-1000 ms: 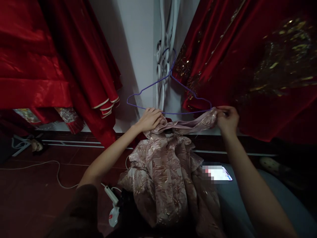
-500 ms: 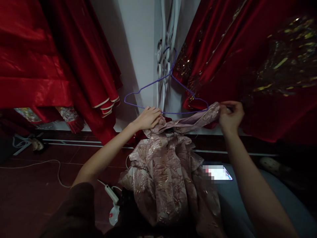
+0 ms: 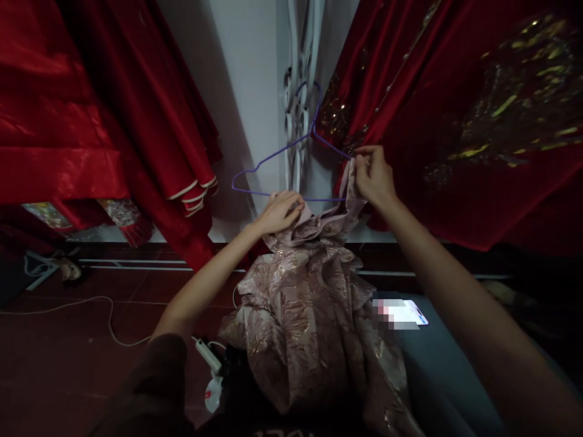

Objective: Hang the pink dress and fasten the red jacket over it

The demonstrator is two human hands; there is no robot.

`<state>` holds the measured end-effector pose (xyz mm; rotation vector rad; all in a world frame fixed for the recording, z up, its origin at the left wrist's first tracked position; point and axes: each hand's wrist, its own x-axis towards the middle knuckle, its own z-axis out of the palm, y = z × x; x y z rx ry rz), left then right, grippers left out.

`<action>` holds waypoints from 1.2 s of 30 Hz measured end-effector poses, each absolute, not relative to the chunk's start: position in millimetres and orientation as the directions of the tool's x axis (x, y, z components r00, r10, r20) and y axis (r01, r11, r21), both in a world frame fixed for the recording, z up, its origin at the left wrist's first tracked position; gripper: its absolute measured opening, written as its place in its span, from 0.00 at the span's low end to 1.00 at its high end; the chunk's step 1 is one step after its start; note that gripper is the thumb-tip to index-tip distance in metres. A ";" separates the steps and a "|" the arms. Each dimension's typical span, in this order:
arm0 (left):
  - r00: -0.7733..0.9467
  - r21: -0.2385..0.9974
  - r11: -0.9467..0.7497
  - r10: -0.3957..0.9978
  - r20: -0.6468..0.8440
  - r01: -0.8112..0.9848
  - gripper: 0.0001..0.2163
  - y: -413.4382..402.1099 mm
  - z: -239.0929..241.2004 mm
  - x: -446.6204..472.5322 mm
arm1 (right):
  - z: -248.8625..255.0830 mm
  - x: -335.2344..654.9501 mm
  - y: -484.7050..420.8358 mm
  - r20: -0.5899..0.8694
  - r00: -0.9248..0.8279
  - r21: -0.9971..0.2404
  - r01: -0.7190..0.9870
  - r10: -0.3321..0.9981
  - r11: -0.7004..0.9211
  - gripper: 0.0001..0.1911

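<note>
A pink brocade garment point(image 3: 310, 309) hangs down in front of me. My left hand point(image 3: 280, 213) is closed on its upper edge, just under the bottom bar of a purple wire hanger point(image 3: 268, 159). The hanger's hook sits on a white ornamental fitting point(image 3: 298, 91) on the wall. My right hand point(image 3: 373, 176) pinches the garment's other top corner and holds it up against the hanger's right arm.
Red satin garments hang on the left point(image 3: 68, 121) and on the right point(image 3: 455, 121), the right one with gold embroidery. A white cable point(image 3: 91, 303) and a power strip point(image 3: 207, 358) lie on the dark red floor. A lit phone point(image 3: 401, 314) rests on a grey surface point(image 3: 437, 376).
My right hand has lifted the garment's corner up and to the left, from the hanger's right end to its sloping right arm. The left hand has stayed at the bottom bar.
</note>
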<state>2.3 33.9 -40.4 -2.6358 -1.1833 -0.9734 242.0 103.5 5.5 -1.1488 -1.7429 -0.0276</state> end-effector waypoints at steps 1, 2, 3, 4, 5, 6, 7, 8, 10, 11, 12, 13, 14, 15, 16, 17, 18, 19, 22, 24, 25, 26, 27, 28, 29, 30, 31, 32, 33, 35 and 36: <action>0.444 0.204 -0.687 0.638 0.629 0.698 0.10 36.6 -40.4 -6.3 | 4.3 240.9 101.7 0.730 -0.042 -0.459 0.710 0.682 0.534 0.12; 0.372 0.247 -0.670 0.638 0.675 0.700 0.10 39.5 -40.3 -17.5 | 3.5 240.7 100.3 0.732 -0.043 -0.449 0.720 0.680 0.529 0.12; 0.280 0.297 -0.644 0.637 0.718 0.705 0.09 42.4 -40.2 -31.3 | 3.4 241.2 99.3 0.740 -0.042 -0.437 0.728 0.672 0.527 0.11; 0.174 0.354 -0.607 0.641 0.748 0.712 0.09 45.2 -40.2 -47.0 | 4.0 242.0 98.5 0.749 -0.040 -0.427 0.734 0.661 0.528 0.11; 0.066 0.417 -0.562 0.648 0.758 0.714 0.09 47.7 -40.6 -64.2 | 5.2 242.8 97.9 0.756 -0.040 -0.420 0.736 0.653 0.531 0.11; -0.008 0.474 -0.523 0.665 0.747 0.708 0.09 49.8 -41.3 -82.1 | 6.7 243.5 97.5 0.762 -0.041 -0.416 0.734 0.646 0.537 0.10; -0.045 0.511 -0.498 0.684 0.728 0.700 0.08 51.5 -42.4 -99.8 | 8.4 244.0 97.2 0.766 -0.045 -0.414 0.729 0.642 0.545 0.10; -0.064 0.530 -0.471 0.702 0.709 0.705 0.08 53.0 -44.0 -116.7 | 10.0 244.2 97.1 0.768 -0.049 -0.414 0.723 0.639 0.553 0.10; -0.082 0.532 -0.402 0.737 0.671 0.745 0.06 56.0 -48.0 -145.0 | 12.6 244.0 97.2 0.770 -0.048 -0.419 0.715 0.637 0.560 0.10; -0.082 0.524 -0.362 0.759 0.645 0.771 0.05 57.9 -49.9 -155.5 | 13.4 243.7 97.6 0.766 -0.044 -0.426 0.713 0.641 0.558 0.10; -0.078 0.512 -0.326 0.782 0.618 0.795 0.05 60.4 -51.5 -163.3 | 14.0 243.5 98.1 0.762 -0.038 -0.436 0.709 0.647 0.555 0.10; -0.072 0.504 -0.299 0.803 0.592 0.810 0.05 63.4 -52.6 -168.4 | 14.3 243.5 98.7 0.758 -0.033 -0.446 0.702 0.651 0.555 0.11; -0.069 0.506 -0.287 0.816 0.574 0.813 0.05 66.9 -52.9 -171.2 | 14.5 243.7 99.4 0.758 -0.032 -0.453 0.693 0.652 0.561 0.12; -0.071 0.525 -0.293 0.821 0.566 0.799 0.05 70.6 -52.7 -172.0 | 14.7 244.1 100.1 0.760 -0.032 -0.456 0.685 0.649 0.569 0.12; -0.079 0.560 -0.314 0.820 0.567 0.767 0.05 74.3 -51.9 -171.5 | 14.9 244.8 100.6 0.764 -0.035 -0.453 0.680 0.644 0.576 0.12; -0.091 0.604 -0.345 0.814 0.573 0.718 0.05 77.6 -50.8 -170.2 | 15.2 245.6 100.9 0.769 -0.038 -0.446 0.683 0.638 0.579 0.12; -0.102 0.647 -0.380 0.809 0.579 0.662 0.05 80.2 -50.0 -168.8 | 15.6 246.5 101.1 0.774 -0.039 -0.437 0.690 0.633 0.577 0.12; -0.111 0.679 -0.410 0.804 0.585 0.609 0.05 81.8 -49.6 -167.7 | 16.0 247.3 101.2 0.776 -0.039 -0.430 0.697 0.630 0.573 0.12; -0.125 0.726 -0.446 0.803 0.583 0.524 0.05 79.6 -54.1 -168.2 | 17.1 248.5 101.3 0.779 -0.023 -0.432 0.706 0.627 0.562 0.11; -0.152 0.755 -0.418 0.818 0.555 0.506 0.05 73.8 -61.3 -171.4 | 17.5 248.3 101.5 0.774 -0.011 -0.442 0.706 0.633 0.553 0.10; -0.169 0.769 -0.396 0.827 0.536 0.501 0.05 70.6 -65.3 -173.1 | 17.7 248.1 101.5 0.772 -0.011 -0.443 0.707 0.635 0.551 0.10; -0.185 0.781 -0.375 0.835 0.519 0.499 0.05 67.9 -69.0 -174.7 | 17.9 247.8 101.5 0.772 -0.011 -0.444 0.706 0.636 0.551 0.10; -0.199 0.789 -0.359 0.839 0.507 0.498 0.05 66.0 -71.8 -175.8 | 18.2 247.7 101.4 0.772 -0.016 -0.445 0.702 0.636 0.557 0.10; -0.213 0.795 -0.351 0.838 0.503 0.496 0.05 65.2 -73.6 -176.3 | 18.6 247.8 101.2 0.772 -0.023 -0.445 0.694 0.636 0.566 0.11; -0.226 0.798 -0.350 0.833 0.505 0.491 0.05 65.8 -74.0 -176.2 | 19.0 248.0 100.9 0.771 -0.032 -0.447 0.685 0.636 0.576 0.11; -0.238 0.800 -0.355 0.826 0.511 0.484 0.05 67.6 -73.3 -175.5 | 19.6 248.6 100.8 0.771 -0.037 -0.449 0.677 0.636 0.583 0.12; -0.251 0.801 -0.366 0.815 0.521 0.474 0.05 70.5 -71.3 -174.2 | 20.2 249.4 100.9 0.769 -0.041 -0.452 0.671 0.638 0.588 0.12; -0.263 0.799 -0.383 0.802 0.537 0.463 0.06 74.2 -68.6 -172.4 | 20.8 250.4 101.3 0.768 -0.042 -0.456 0.664 0.639 0.592 0.12; -0.272 0.797 -0.405 0.787 0.553 0.449 0.05 78.1 -65.3 -170.1 | 21.3 251.6 102.0 0.767 -0.044 -0.460 0.658 0.640 0.597 0.12; -0.291 0.796 -0.435 0.766 0.572 0.420 0.05 84.9 -58.7 -164.0 | 22.1 254.1 104.5 0.765 -0.049 -0.467 0.644 0.642 0.606 0.12; -0.302 0.803 -0.437 0.765 0.569 0.406 0.04 87.2 -56.0 -160.2 | 22.2 255.0 105.9 0.761 -0.053 -0.472 0.638 0.646 0.609 0.12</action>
